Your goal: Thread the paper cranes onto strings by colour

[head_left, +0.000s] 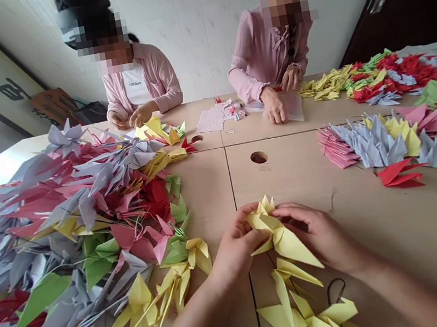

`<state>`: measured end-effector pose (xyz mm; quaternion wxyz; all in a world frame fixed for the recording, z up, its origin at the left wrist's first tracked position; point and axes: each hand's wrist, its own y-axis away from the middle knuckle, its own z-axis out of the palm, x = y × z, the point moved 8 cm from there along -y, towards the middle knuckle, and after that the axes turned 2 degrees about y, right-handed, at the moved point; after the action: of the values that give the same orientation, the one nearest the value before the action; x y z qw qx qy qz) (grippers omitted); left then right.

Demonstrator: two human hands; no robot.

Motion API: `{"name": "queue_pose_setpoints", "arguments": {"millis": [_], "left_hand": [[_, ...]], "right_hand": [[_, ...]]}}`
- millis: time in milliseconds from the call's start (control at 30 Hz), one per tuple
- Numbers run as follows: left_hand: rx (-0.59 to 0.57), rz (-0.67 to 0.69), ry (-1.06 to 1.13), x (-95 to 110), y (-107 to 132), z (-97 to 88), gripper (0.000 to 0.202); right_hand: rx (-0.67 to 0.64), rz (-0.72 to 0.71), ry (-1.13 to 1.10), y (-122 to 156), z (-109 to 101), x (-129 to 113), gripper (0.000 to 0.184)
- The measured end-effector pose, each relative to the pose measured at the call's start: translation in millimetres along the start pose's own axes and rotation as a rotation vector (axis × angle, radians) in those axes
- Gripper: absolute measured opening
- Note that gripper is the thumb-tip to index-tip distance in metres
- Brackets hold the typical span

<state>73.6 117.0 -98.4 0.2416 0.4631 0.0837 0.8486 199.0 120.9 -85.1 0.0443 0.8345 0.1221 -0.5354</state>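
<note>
On the near side of the beige counter's [208, 199] dark round hole [258, 157], the left grip [235, 245] pinches yellow folded-paper cranes [294, 243], right grip [319, 230] alongside, closure unclear—likely light, crisp, easily creased, best taken by layered middles, not pointed wings!

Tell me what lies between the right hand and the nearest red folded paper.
Head view: a thin strand lies on the tabletop between the right hand and red folded paper.
</note>
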Motion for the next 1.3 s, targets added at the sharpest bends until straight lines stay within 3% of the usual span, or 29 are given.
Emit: {"name": "queue_pose_setpoints", "arguments": {"millis": [200, 400, 667, 867, 1067, 1300], "left_hand": [[0.007, 0.035, -0.12, 3, 3, 2.2, 0.032], [0.063, 0.105, -0.128, 11, 5, -2.6, 0.027], [0.08, 0.109, -0.049, 10, 2, -9.4, 0.032], [0.063, 0.134, -0.092, 9, 0, -9.1, 0.035], [0.03, 0.169, -0.161, 10, 2, -4.5, 0.035], [-0.024, 0.192, -0.272, 12, 6, 6.3, 0.034]], "right_hand": [[0.143, -0.129, 0.119, -2, -17, -5, 0.028], [0.109, -0.152, 0.07, 3, -15, -13, 0.029], [0.046, -0.336, 0.156, 12, -8, -39, 0.029], [0.115, -0.144, 0.027, 11, -13, -21, 0.009], [-0.004, -0.051, -0.015, 7, -1, -12, 0.036], [0.006, -0.006, -0.03, 4, -4, -11, 0.028]]}}
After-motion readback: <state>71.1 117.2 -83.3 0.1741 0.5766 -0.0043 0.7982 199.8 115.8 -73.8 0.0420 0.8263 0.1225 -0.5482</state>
